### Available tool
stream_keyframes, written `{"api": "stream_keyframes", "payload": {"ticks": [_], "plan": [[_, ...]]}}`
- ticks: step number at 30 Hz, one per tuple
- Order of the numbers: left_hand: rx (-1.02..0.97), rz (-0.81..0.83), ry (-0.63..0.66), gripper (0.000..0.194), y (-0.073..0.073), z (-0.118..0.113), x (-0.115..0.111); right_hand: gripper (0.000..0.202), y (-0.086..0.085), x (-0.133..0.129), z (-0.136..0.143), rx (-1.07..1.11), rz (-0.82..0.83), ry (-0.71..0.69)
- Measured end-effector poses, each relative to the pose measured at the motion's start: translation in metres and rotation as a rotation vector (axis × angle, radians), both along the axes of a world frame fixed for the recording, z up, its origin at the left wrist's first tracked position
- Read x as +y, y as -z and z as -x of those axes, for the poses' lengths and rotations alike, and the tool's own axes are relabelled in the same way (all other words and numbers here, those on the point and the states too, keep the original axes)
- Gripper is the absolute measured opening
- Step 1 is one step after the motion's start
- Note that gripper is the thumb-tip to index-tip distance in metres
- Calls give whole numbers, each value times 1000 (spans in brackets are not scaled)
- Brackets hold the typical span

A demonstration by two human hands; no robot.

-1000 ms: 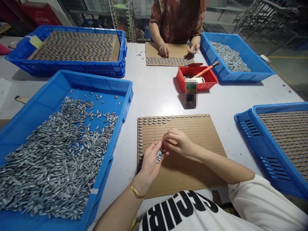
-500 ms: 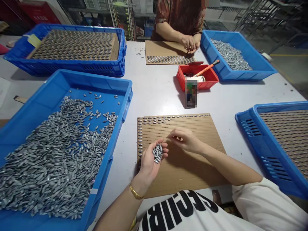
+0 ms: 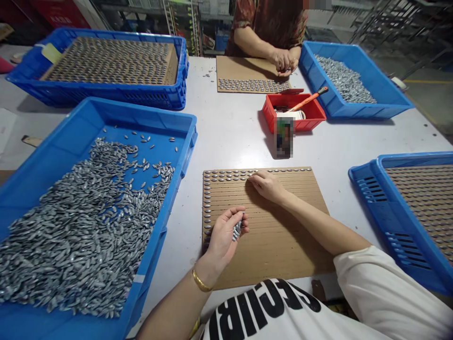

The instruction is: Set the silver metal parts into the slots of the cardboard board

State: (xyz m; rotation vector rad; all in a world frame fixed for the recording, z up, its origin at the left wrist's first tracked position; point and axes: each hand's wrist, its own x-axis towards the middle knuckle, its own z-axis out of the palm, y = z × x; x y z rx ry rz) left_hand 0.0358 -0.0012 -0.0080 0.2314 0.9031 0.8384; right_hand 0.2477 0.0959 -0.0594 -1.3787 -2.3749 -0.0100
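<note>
My left hand (image 3: 226,231) is cupped around a small heap of grey, spindle-shaped metal pieces (image 3: 237,230), its thumb folded over them. It hovers above the left half of a grooved cardboard board (image 3: 283,245). At the board's far side, my right hand (image 3: 267,185) pinches at the end of the second row; a metal piece seems to be at its fingertips, mostly hidden by them. Similar pieces lie in the grooves along the board's far edge and down its left edge. Left of the board, a blue tub (image 3: 179,123) holds a great heap of loose pieces (image 3: 81,236).
Across the table, another person's hands (image 3: 285,61) work over a second board (image 3: 244,68). A red box (image 3: 313,123) with an orange-handled tool stands mid-table. Blue crates with filled boards flank me at far left (image 3: 106,94) and right (image 3: 368,184); a blue tub (image 3: 371,113) is at far right.
My right hand has moved away from the left one to the second row of the board. My left thumb has closed over the pieces in the palm. The view has shifted slightly.
</note>
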Motion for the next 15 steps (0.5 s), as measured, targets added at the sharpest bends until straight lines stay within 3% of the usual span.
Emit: {"api": "stream_keyframes", "payload": {"ticks": [10,15], "plan": [[16,8,-19,25,-1,-1,0,22,-4,2,1,-170,11,-27],[71,-12,-63,22,-3,0,0,19,-19,-7,8,19,50,12]]}}
